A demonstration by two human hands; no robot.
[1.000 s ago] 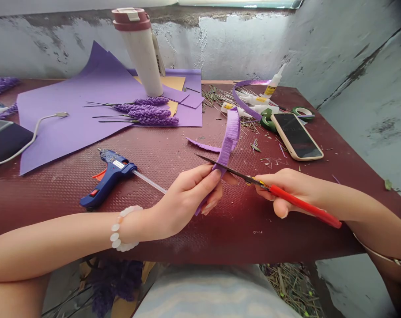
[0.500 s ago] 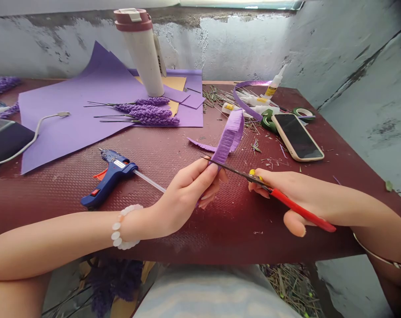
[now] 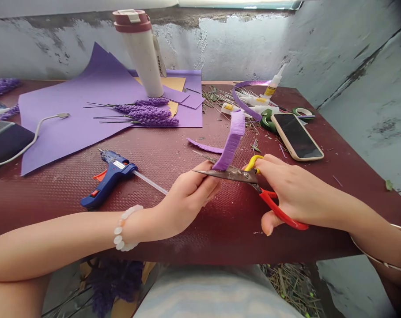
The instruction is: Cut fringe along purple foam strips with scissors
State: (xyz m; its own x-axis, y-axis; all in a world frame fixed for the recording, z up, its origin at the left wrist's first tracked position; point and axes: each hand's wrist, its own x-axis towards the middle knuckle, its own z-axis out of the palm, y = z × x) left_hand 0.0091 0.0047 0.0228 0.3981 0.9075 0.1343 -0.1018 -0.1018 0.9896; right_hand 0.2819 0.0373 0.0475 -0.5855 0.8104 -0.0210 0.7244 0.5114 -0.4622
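My left hand (image 3: 190, 190) pinches a strip of purple crepe paper (image 3: 232, 141), which rises from its fingers in a curved, fringed band. My right hand (image 3: 296, 190) grips a pair of scissors (image 3: 240, 176) with red and yellow handles. Their steel blades stand open, and the strip sits between them, close to my left fingertips. A loose purple paper scrap (image 3: 203, 146) lies on the dark red table (image 3: 220, 229) just beyond the strip.
Behind my left hand lies a blue hot glue gun (image 3: 112, 179). Purple paper lavender stems (image 3: 147, 114) rest on purple paper sheets (image 3: 71, 128) at the back, by a white flask (image 3: 141, 57). A phone (image 3: 296, 137), green tape (image 3: 269, 122) and glue tubes (image 3: 250, 104) stand back right.
The scissors have turned, and their blades have opened wider around the strip. My right hand has moved up and toward the left hand. The strip now stands more upright.
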